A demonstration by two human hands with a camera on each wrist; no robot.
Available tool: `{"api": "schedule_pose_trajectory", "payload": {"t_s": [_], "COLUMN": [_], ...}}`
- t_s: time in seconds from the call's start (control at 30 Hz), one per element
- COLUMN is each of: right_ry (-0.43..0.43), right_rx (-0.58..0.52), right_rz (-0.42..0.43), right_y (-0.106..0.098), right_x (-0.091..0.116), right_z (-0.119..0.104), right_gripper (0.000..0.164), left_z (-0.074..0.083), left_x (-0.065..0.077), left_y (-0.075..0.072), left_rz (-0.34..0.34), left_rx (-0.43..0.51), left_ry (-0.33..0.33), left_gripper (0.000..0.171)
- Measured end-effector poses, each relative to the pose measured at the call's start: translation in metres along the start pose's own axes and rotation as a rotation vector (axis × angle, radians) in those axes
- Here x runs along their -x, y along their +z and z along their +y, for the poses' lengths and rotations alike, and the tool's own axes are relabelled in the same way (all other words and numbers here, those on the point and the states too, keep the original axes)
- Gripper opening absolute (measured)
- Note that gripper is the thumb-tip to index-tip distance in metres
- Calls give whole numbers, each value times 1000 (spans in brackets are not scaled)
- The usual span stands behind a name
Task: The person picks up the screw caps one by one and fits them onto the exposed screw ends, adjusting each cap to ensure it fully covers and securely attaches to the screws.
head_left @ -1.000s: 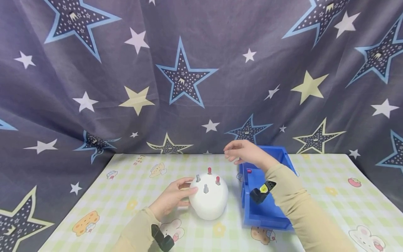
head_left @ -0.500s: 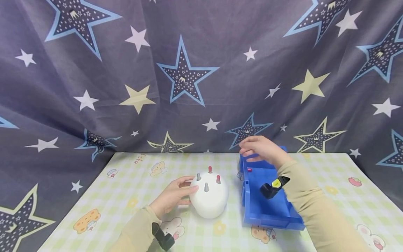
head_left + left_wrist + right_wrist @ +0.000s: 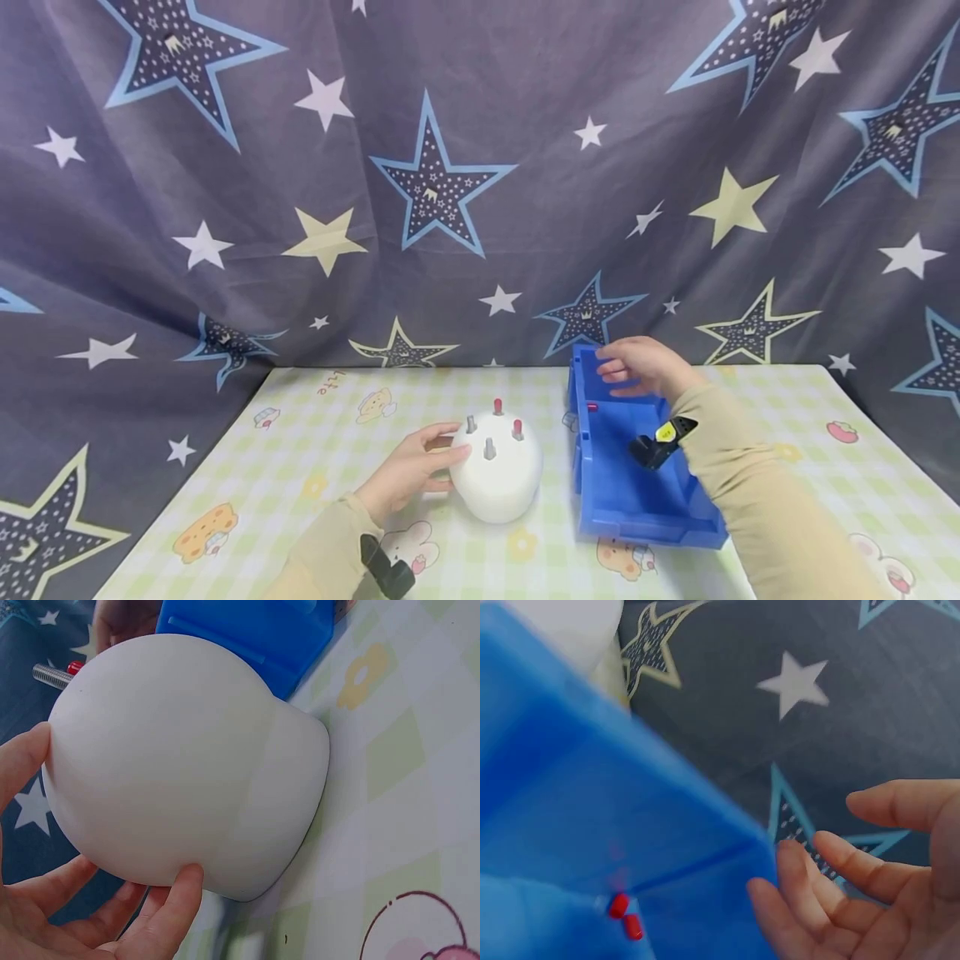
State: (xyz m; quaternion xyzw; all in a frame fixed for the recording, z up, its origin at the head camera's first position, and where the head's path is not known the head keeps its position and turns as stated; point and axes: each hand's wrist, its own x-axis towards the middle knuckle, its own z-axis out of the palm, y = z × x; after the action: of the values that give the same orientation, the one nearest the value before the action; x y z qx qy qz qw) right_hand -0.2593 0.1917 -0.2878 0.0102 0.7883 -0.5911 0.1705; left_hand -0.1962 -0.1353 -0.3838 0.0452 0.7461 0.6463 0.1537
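Observation:
A white rounded body point(image 3: 495, 492) with a narrower base stands on the table, metal posts on its top. Red caps point(image 3: 517, 426) cover two posts; two grey posts point(image 3: 490, 448) are bare. One bare post point(image 3: 51, 676) shows screw thread in the left wrist view. My left hand point(image 3: 416, 467) holds the body's left side, thumb and fingers spread against it. Over the far end of a blue bin point(image 3: 637, 531) hangs my right hand point(image 3: 643, 365), fingers loosely bent, nothing in them. Two small red caps point(image 3: 633, 927) lie in the bin, near its wall.
The bin stands right of the white body, a narrow strip of checked tablecloth point(image 3: 557, 500) between them. A dark star-patterned curtain point(image 3: 450, 292) hangs behind the table. Each wrist carries a small black camera point(image 3: 387, 568).
My right hand has moved right and then slightly down, from above the bin's left wall to over its far end. The left hand and the white body have stayed in place.

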Motion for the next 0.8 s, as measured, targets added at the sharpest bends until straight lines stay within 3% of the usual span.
{"api": "schedule_pose_trajectory", "payload": {"t_s": [0.33,0.57,0.8], "right_ry": [96,147,161], "right_rx": [-82,-135,-178], "right_rz": [34,59,75], "right_y": [6,14,15], "right_x": [-16,-25,-30], "right_z": [31,50,65], "right_gripper": [40,23,29], "left_z": [0,-2,-1], "left_x": [0,0,1], "left_y": [0,-1,0], "left_rz": [2,-2,-12], "left_rx": [1,-4,1], "left_ry": [-1,6,8], "left_gripper": [67,68,68]}}
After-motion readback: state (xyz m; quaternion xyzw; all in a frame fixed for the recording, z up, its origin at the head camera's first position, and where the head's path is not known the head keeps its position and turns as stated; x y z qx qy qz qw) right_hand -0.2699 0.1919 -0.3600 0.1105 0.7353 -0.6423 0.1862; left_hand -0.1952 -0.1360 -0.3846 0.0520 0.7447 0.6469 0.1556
